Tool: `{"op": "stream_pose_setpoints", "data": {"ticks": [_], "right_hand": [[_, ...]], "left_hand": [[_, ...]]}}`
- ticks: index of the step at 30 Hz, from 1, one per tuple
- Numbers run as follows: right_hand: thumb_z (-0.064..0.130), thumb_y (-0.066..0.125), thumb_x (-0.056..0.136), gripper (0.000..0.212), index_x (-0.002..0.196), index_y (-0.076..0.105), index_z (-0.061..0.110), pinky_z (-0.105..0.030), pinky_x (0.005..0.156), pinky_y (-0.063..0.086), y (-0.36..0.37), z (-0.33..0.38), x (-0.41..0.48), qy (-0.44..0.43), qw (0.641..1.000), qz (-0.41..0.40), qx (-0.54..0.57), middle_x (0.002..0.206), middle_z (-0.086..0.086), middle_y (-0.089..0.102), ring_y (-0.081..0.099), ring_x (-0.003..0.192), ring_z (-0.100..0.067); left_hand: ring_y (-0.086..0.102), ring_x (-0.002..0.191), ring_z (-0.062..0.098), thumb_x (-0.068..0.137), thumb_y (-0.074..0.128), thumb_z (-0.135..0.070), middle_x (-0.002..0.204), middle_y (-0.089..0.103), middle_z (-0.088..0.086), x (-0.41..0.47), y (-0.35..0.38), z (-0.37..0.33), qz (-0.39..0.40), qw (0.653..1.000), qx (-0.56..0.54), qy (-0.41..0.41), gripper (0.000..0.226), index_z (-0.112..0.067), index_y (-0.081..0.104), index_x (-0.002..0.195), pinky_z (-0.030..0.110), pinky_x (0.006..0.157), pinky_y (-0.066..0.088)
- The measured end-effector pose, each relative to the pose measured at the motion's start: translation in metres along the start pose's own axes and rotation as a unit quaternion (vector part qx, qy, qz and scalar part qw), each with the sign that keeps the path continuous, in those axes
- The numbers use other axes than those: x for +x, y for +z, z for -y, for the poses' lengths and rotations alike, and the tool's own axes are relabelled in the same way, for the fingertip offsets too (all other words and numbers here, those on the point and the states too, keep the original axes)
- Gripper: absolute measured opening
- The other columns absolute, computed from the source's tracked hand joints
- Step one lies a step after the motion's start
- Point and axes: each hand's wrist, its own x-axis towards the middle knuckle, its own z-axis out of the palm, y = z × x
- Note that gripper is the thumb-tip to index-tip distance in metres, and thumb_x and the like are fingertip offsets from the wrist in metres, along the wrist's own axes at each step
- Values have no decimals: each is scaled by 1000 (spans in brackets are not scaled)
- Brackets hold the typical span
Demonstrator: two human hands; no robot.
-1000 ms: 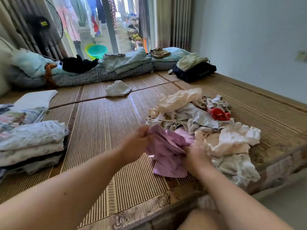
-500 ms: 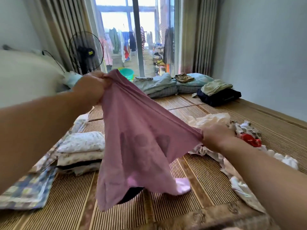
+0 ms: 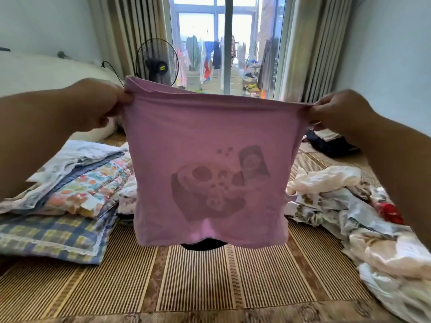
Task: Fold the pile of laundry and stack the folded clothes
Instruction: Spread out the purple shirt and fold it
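Note:
A pink shirt (image 3: 207, 145) hangs spread out in the air in front of me, its print showing faintly through the cloth. My left hand (image 3: 98, 103) pinches its upper left corner and my right hand (image 3: 338, 108) pinches its upper right corner, so the top edge is stretched taut between them. The unfolded laundry pile (image 3: 345, 206), mostly white and cream with a red piece, lies on the mat at the right. A stack of folded clothes (image 3: 77, 183) sits at the left on a checked blue cloth.
A bamboo mat (image 3: 210, 283) covers the platform below the shirt. A standing fan (image 3: 157, 62) and curtains stand behind, by a glass door. A dark folded bundle (image 3: 331, 145) lies at the far right.
Both hands lifted the pink shirt out of the pile and moved apart, spreading it flat at chest height. The view tilted upward.

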Motion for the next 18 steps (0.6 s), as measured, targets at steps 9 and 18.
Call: {"op": "stream_pose_setpoints", "data": {"ticks": [9, 18], "right_hand": [[10, 65, 86, 8, 79, 64, 7, -19, 45, 49, 49, -38, 56, 153, 973, 30, 170, 57, 3, 70, 63, 44, -6], [15, 60, 94, 14, 95, 68, 3, -11, 53, 51, 62, -68, 88, 80, 960, -48, 263, 52, 14, 66, 63, 51, 2]], "left_hand": [[62, 40, 11, 97, 46, -10, 49, 62, -1, 55, 76, 28, 9, 987, -139, -78, 14, -16, 53, 86, 21, 53, 56], [45, 51, 18, 74, 70, -10, 61, 49, 6, 103, 95, 18, 32, 982, -177, 53, 14, -16, 57, 75, 33, 60, 44]]}}
